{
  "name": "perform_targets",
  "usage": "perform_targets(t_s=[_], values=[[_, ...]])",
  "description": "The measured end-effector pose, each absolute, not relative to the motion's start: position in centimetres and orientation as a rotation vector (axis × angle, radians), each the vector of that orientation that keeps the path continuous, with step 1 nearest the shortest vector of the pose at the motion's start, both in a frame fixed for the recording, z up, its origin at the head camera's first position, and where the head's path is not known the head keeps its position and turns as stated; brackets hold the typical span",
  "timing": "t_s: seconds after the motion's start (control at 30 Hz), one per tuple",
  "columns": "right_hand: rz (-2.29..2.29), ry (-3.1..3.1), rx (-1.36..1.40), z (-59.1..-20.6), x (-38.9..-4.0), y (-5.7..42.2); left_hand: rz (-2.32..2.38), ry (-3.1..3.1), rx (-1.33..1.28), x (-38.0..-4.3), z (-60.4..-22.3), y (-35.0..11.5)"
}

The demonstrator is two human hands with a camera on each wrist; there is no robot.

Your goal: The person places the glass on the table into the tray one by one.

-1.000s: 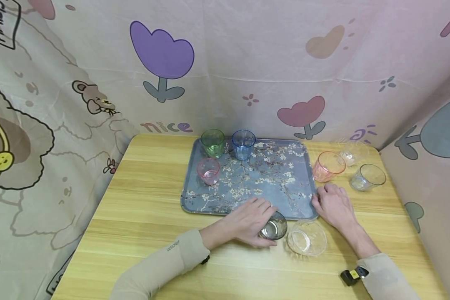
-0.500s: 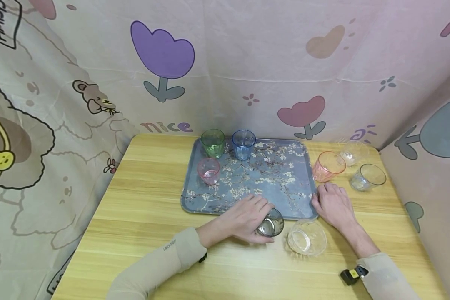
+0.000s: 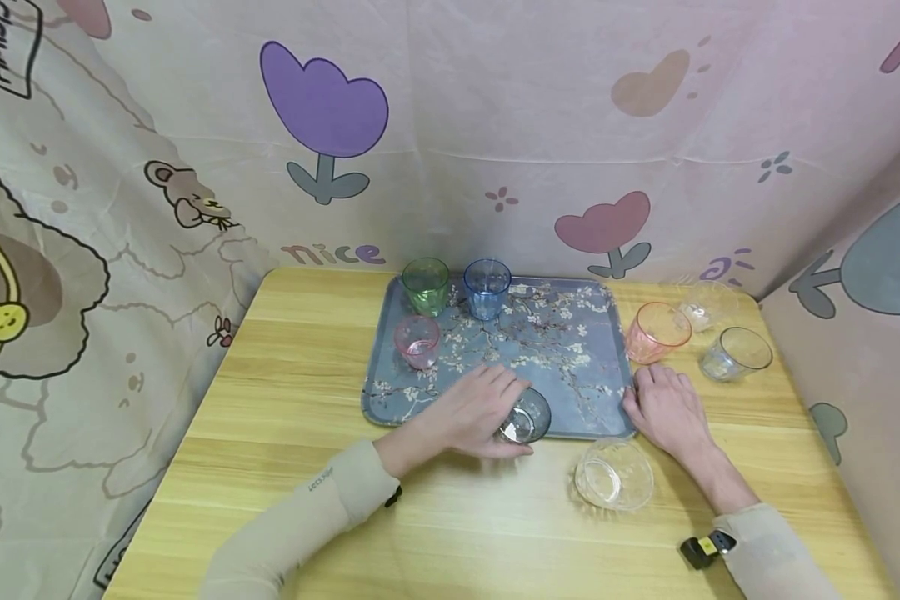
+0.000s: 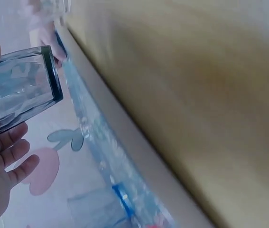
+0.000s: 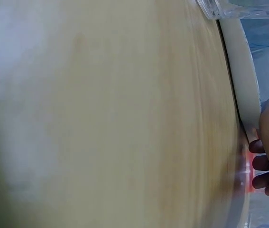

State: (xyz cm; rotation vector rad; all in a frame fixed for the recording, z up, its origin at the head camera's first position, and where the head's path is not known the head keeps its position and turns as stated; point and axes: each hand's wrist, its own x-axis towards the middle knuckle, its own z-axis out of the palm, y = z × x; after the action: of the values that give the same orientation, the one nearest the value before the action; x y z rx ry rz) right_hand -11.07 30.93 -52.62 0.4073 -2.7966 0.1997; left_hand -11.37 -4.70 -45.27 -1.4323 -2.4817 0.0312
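My left hand (image 3: 468, 414) holds a smoky grey glass tumbler (image 3: 527, 417) over the front edge of the floral blue-grey tray (image 3: 562, 392). In the left wrist view the tumbler (image 4: 25, 85) is lifted off the surface, its thick base facing down, with thumb and fingers round its side. My right hand (image 3: 667, 408) rests at the tray's right edge, the thumb by the rim and the fingers loosely bent outside it. Standing on the tray are a green cup (image 3: 426, 287), a blue cup (image 3: 487, 289) and a small pink cup (image 3: 417, 343).
A clear cup (image 3: 615, 477) stands on the wooden table (image 3: 285, 367) before the tray. Right of the tray are an orange-pink cup (image 3: 657, 333), a grey-rimmed glass (image 3: 735, 356) and another clear cup (image 3: 707, 307). A printed cloth (image 3: 450, 100) hangs behind.
My left hand has moved the grey tumbler away from the clear cup, leftward and forward, from in front of the tray to over its front edge. The right hand has stayed put.
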Motion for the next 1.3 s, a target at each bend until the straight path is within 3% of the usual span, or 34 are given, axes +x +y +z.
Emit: perform_targets(t_s=[0.73, 1.3], values=[[0.203, -2.787, 0.414, -52.9, -11.2, 31.0, 0.047, -2.553, -1.209, -17.3, -44.4, -9.5], [0.183, -2.801, 0.411, -52.8, -11.2, 31.0, 0.104, -2.636, -1.121, -20.2, -45.1, -9.8]])
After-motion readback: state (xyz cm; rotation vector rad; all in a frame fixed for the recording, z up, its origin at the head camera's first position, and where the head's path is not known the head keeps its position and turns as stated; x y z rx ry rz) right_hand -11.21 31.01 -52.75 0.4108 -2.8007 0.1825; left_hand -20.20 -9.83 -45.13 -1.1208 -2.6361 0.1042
